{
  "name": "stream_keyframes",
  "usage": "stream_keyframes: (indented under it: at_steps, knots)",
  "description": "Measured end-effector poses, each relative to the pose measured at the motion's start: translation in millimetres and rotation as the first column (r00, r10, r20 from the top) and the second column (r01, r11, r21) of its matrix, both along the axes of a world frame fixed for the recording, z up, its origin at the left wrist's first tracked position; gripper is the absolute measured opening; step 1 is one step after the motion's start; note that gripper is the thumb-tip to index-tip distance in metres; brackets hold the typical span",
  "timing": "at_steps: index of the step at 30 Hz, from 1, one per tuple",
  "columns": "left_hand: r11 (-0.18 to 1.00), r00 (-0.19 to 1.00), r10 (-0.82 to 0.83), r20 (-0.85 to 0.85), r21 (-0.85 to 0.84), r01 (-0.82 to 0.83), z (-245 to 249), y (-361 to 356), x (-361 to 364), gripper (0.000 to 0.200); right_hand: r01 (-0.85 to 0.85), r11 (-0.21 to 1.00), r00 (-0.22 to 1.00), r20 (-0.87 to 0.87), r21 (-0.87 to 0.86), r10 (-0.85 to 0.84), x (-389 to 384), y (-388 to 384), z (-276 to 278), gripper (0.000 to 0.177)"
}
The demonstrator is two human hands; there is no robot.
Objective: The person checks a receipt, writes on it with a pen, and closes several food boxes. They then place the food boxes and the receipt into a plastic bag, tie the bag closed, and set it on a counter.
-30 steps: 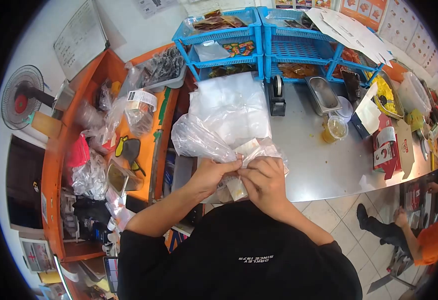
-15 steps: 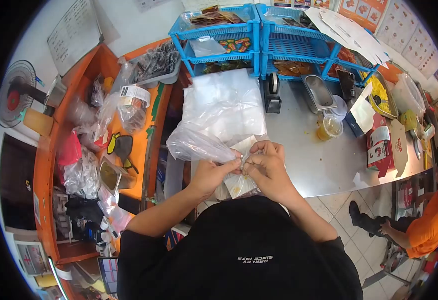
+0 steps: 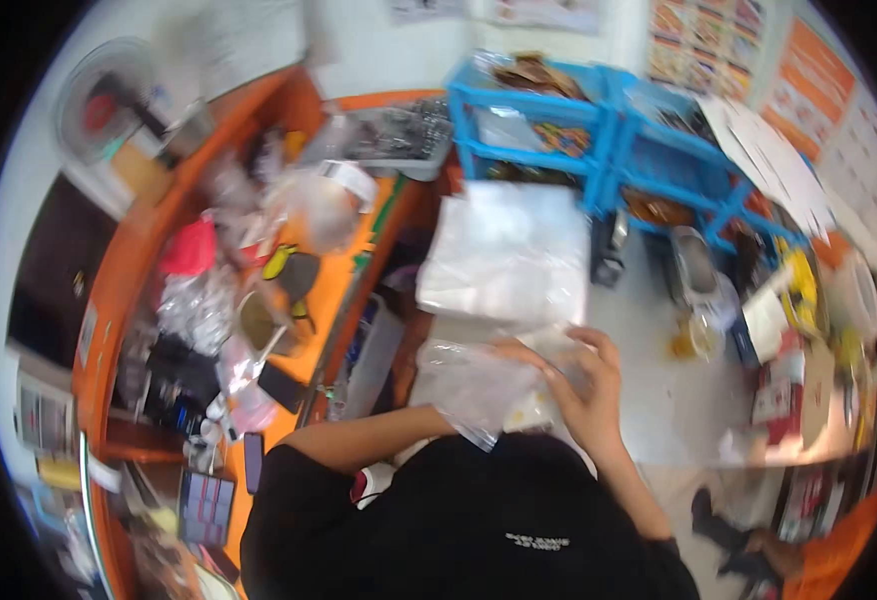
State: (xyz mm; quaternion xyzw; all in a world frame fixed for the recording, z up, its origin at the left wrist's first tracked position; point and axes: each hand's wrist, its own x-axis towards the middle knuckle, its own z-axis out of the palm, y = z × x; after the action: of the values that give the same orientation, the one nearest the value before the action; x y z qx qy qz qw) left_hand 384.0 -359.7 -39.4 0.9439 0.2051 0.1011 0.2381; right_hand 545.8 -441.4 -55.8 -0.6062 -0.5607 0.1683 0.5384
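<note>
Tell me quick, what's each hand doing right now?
Left hand: hidden behind the clear plastic bag, cannot be told.
Right hand: closed on the clear plastic bag, holding it.

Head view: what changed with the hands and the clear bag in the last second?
The clear bag dropped: it no longer balloons up-left of the hands but hangs low, covering the left hand. The right hand left the two-handed pinch and now grips the bag's right side, fingers spread. The camera swung, so the picture is blurred. Unchanged: white bag stack and blue baskets in place.
</note>
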Motion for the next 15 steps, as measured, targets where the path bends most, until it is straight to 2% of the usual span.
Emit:
stream_keyframes:
  at_steps: [1, 2, 4, 5, 7, 8, 10, 15]
  knots:
    - [0.984, 0.949, 0.02, 0.316, -0.172, 0.037, -22, 4, -4, 0.017, -0.021, 1.0, 0.998, 0.061, 0.01, 0.021, 2, 0, 3, 0.009]
    - [0.887, 0.893, 0.191, 0.408, -0.462, 0.021, -37, 4, -4, 0.016, -0.077, 0.997, 0.995, 0.073, 0.033, 0.074, 1, 2, 5, 0.009]
    - [0.828, 0.86, 0.311, 0.404, -0.56, -0.036, -30, 0, 4, 0.017, -0.117, 0.992, 0.993, 0.017, 0.056, 0.116, 5, 2, 9, 0.008]
    - [0.829, 0.847, 0.331, 0.416, -0.557, -0.05, -32, 1, 5, 0.017, -0.143, 0.988, 0.989, 0.031, 0.058, 0.141, 8, -1, 10, 0.008]
    - [0.615, 0.831, 0.452, 0.323, -0.788, -0.028, -35, 5, 6, 0.015, -0.31, 0.939, 0.946, 0.048, -0.153, 0.32, 15, -8, 13, 0.01]
    - [0.616, 0.823, 0.462, 0.331, -0.787, -0.03, -35, 5, 7, 0.015, -0.32, 0.935, 0.942, 0.056, -0.153, 0.332, 20, -9, 8, 0.01]
    - [0.556, 0.809, 0.503, 0.304, -0.83, -0.033, -30, 3, 8, 0.017, -0.243, 0.943, 0.916, 0.265, -0.229, 0.301, 33, -7, -1, 0.01]
    - [0.483, 0.738, 0.61, 0.288, -0.873, -0.058, -27, -3, 12, 0.018, -0.267, 0.943, 0.917, 0.248, -0.2, 0.313, 38, -11, 0, 0.008]
